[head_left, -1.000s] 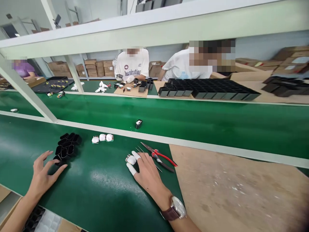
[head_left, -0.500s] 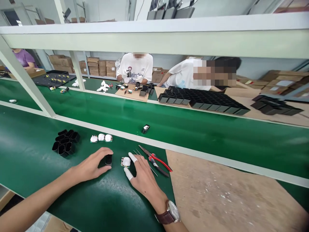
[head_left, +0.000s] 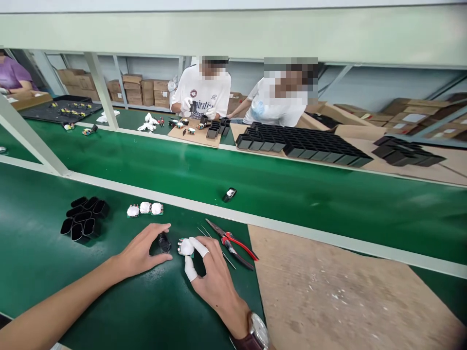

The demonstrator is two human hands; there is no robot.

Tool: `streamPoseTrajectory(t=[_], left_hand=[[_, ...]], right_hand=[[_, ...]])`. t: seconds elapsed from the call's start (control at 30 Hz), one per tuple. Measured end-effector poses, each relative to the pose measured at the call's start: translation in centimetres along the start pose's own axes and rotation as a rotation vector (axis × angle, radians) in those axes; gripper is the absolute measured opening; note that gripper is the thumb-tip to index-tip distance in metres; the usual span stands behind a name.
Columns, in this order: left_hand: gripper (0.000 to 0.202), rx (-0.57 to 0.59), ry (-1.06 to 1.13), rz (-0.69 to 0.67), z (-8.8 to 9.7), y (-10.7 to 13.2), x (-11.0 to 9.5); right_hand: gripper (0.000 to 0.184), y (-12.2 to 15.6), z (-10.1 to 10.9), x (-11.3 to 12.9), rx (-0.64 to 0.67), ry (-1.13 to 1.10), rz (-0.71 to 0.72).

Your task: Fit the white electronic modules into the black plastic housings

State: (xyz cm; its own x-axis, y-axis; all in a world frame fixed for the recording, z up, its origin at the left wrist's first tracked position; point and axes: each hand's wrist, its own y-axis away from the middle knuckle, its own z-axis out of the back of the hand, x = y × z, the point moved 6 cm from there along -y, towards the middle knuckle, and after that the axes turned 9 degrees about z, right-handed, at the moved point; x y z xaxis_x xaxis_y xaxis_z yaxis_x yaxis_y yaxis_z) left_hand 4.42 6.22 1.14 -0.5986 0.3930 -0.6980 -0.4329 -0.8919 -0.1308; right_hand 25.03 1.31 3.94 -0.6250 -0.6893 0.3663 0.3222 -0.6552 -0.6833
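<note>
My left hand (head_left: 144, 250) has thumb and fingers curled round a small black plastic case (head_left: 164, 243), which sits low over the green bench. My right hand (head_left: 213, 277), with white finger cots on thumb and forefinger, pinches a small circuit board (head_left: 186, 247) topped by a white blob. A narrow gap separates board and case. Red-handled pliers (head_left: 233, 244) and thin tweezers (head_left: 222, 250) lie just beyond my right hand. Three similar boards (head_left: 145, 208) stand in a row behind my left hand. Several black cases (head_left: 83, 218) are grouped to the left.
A green conveyor belt (head_left: 292, 180) runs beyond a pale rail, carrying one filled case (head_left: 229, 195). Brown cardboard (head_left: 339, 296) covers the bench at right. Across the belt, two people in white shirts sit near rows of black cases (head_left: 302, 143). A shelf beam (head_left: 233, 36) crosses overhead.
My right thumb and forefinger have closed on the board and brought it slightly towards the case. The case in my left hand has turned a little. The filled case has shifted slightly right.
</note>
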Motion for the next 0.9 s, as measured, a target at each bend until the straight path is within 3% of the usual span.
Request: streamPoseTrajectory(t=[0.1, 0.2, 0.3, 0.4, 0.53, 0.67, 0.77, 0.9], left_hand=[[0.088, 0.039, -0.064, 0.028, 0.4, 0.5, -0.1], [0.095, 0.177, -0.007, 0.065, 0.7, 0.9, -0.5], [0.073, 0.286, 0.027, 0.057, 0.7, 0.9, -1.1], [0.055, 0.233, 0.066, 0.017, 0.8, 0.6, -1.8], [0.069, 0.125, 0.089, -0.067, 0.9, 0.7, -2.5], [0.073, 0.118, 0.105, -0.097, 0.9, 0.9, -2.9], [0.069, 0.111, 0.13, -0.159, 0.9, 1.1, -3.2], [0.059, 0.114, 0.125, -0.139, 0.5, 1.1, -2.6]], right_hand=[[0.046, 0.0, 0.3, 0.1, -0.013, -0.005, -0.01], [0.047, 0.1, 0.4, -0.1, -0.037, -0.009, -0.029], [0.047, 0.1, 0.6, -0.1, -0.071, -0.021, -0.052], [0.051, 0.2, 0.7, 0.5, -0.078, -0.083, -0.041], [0.058, 0.2, 0.7, 1.9, -0.034, -0.134, 0.051], [0.063, 0.2, 0.5, 2.4, -0.003, -0.084, 0.104], [0.062, 0.2, 0.4, 2.6, -0.013, -0.061, 0.132], [0.062, 0.1, 0.3, 2.9, -0.024, -0.064, 0.159]])
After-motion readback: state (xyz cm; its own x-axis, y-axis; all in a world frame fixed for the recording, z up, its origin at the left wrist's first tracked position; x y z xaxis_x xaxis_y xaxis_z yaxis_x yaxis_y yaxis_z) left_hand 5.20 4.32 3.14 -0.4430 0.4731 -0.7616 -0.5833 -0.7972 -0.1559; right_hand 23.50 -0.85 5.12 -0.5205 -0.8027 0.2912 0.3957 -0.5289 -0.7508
